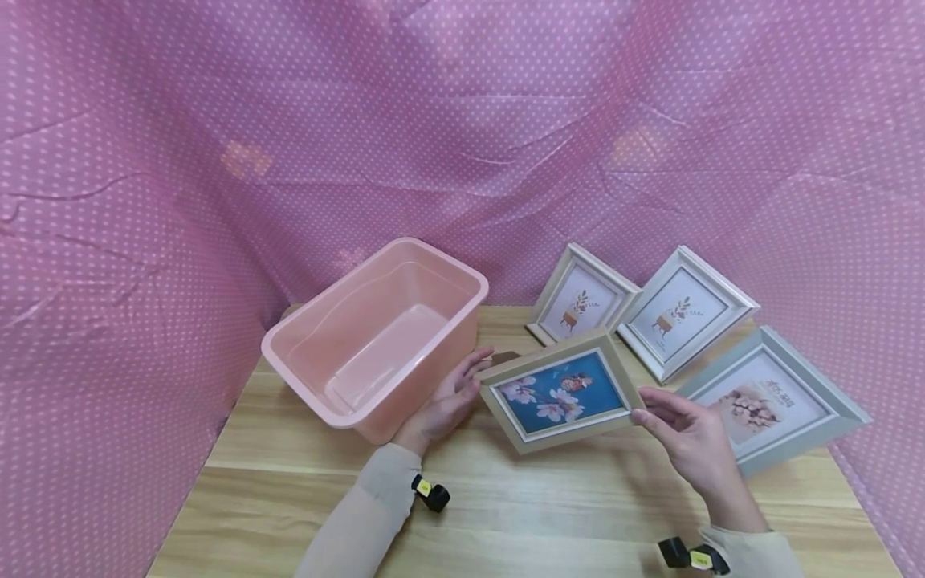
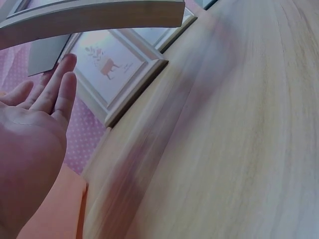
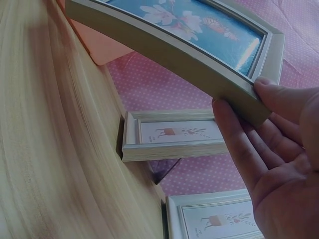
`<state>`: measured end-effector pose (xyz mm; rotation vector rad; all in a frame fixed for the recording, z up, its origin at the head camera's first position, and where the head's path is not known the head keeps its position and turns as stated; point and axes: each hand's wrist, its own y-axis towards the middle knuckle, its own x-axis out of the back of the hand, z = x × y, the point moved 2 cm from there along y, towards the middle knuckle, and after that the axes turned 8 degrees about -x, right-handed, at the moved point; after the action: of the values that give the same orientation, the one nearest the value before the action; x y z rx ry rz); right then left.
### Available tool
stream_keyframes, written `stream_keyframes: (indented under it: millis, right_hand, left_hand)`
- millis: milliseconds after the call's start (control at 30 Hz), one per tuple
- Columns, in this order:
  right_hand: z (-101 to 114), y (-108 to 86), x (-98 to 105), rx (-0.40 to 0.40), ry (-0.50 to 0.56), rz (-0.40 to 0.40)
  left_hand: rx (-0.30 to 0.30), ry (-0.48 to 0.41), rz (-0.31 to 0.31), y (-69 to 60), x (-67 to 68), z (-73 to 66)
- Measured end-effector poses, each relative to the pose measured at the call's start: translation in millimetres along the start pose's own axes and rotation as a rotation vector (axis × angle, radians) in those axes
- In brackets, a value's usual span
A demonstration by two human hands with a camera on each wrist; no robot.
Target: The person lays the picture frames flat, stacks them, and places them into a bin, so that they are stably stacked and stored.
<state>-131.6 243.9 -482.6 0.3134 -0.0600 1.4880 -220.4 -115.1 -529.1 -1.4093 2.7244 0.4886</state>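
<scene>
A tan picture frame (image 1: 564, 399) with a blue flower-and-butterfly picture hangs tilted above the table. My right hand (image 1: 686, 437) pinches its right corner, thumb on the front and fingers behind, as the right wrist view confirms. At the frame's left end is my left hand (image 1: 444, 409), palm up with fingers extended. In the left wrist view those fingertips reach the dark back flap (image 2: 47, 54) of the frame; whether they press on it I cannot tell. The left forearm lies close beside a pink plastic tub (image 1: 426, 393).
Two light frames with plant pictures, a left one (image 1: 581, 301) and a right one (image 1: 682, 309), stand at the back right. A grey-green frame (image 1: 773, 401) leans behind my right hand. Pink dotted cloth (image 1: 462, 144) surrounds the wooden table (image 1: 535, 514).
</scene>
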Motion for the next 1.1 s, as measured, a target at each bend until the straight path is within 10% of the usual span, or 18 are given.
stream_keyframes:
  millis: [1100]
  right_hand:
    - [2.4, 2.3, -4.1, -0.115, -0.101, -0.126]
  left_hand:
    - [-0.066, 0.193, -0.141, -2.8, 2.3, -10.4]
